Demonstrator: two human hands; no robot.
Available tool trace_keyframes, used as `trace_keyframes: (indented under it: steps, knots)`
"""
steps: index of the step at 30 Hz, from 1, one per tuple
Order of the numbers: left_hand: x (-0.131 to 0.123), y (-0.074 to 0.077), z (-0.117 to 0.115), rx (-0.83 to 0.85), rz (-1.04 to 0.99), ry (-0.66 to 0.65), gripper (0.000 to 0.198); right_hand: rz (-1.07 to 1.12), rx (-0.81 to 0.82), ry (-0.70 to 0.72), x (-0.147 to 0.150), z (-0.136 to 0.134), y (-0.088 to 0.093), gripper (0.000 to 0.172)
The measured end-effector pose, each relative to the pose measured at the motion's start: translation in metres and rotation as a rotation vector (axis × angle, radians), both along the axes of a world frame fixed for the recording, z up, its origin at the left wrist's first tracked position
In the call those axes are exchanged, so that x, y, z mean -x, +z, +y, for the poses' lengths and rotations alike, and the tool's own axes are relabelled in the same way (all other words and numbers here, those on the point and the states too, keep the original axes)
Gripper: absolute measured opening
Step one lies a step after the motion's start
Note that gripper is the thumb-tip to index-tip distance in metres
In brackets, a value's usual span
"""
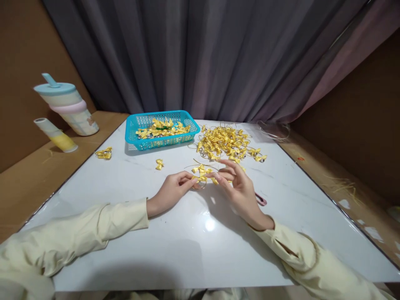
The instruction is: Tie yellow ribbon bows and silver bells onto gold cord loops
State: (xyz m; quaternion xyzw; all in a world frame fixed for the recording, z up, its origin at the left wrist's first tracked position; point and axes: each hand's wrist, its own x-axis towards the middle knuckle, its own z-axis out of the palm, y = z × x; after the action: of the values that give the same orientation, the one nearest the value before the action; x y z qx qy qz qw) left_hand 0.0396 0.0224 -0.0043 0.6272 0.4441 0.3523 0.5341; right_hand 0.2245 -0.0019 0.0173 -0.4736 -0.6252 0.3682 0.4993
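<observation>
My left hand [170, 191] is closed in a pinch on a yellow ribbon bow [200, 179] with a thin cord looped beneath it. From the other side, the thumb and a finger of my right hand [240, 191] meet at the bow's cord or ribbon, while its other fingers are raised. More yellow bows lie just behind and beside my fingertips, partly covered by my right hand. Part of a pinkish tool [261, 200] shows from under my right hand; the rest is hidden.
A blue basket [131, 132] holding yellow bows stands at the back. To its right lies a heap of yellow bows with silvery bells [223, 141]. A single bow [159, 164], a small bow cluster [104, 153], a tumbler [70, 106] and a thread spool [58, 135] are on the left.
</observation>
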Motion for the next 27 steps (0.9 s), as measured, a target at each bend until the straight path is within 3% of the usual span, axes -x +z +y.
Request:
trace_keyframes:
  steps: [3,8,12,27]
  knots:
    - [-0.002,0.002,0.0,0.017,-0.025,0.051,0.02,-0.051,0.041,0.036,0.005,-0.003,-0.001,0.012]
    - [-0.007,0.003,-0.004,0.061,-0.075,0.11,0.022,-0.111,0.141,0.123,0.013,-0.004,-0.008,0.019]
    - [-0.011,0.002,-0.005,0.1,-0.146,0.139,0.023,-0.133,0.206,0.116,0.016,-0.004,-0.013,0.025]
    - [-0.012,0.002,-0.011,0.102,-0.126,0.093,0.021,-0.286,0.16,0.134,0.016,-0.002,-0.015,0.028]
